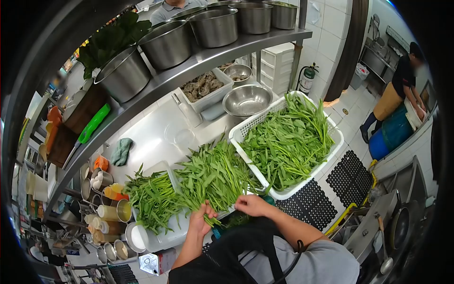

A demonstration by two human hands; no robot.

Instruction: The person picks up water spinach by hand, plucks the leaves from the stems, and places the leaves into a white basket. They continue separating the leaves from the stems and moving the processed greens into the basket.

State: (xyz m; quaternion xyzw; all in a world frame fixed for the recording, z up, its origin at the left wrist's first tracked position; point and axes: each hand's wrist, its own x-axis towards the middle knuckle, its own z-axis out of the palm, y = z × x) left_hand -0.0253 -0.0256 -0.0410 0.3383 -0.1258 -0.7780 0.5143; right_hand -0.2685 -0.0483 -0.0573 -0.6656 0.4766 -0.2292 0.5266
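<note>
My left hand [201,220] is closed round the cut stems of a small bunch of water spinach, at the front edge of the counter. My right hand [252,206] is just to the right, its fingers curled together; whatever they pinch is too small to make out. Beyond both hands spreads a loose pile of water spinach [215,173]. On the left, more stalks lie in a clear plastic tub [177,227]. A white perforated basket [309,178] on the right is heaped with leafy stalks.
A steel shelf [203,59] with several pots [215,28] crosses above the counter [146,120]. Behind the greens are a steel bowl [247,100] and a grey tub of shellfish [203,87]. A green-handled knife [94,124] hangs at left. Another person [397,90] bends over a blue barrel [385,137].
</note>
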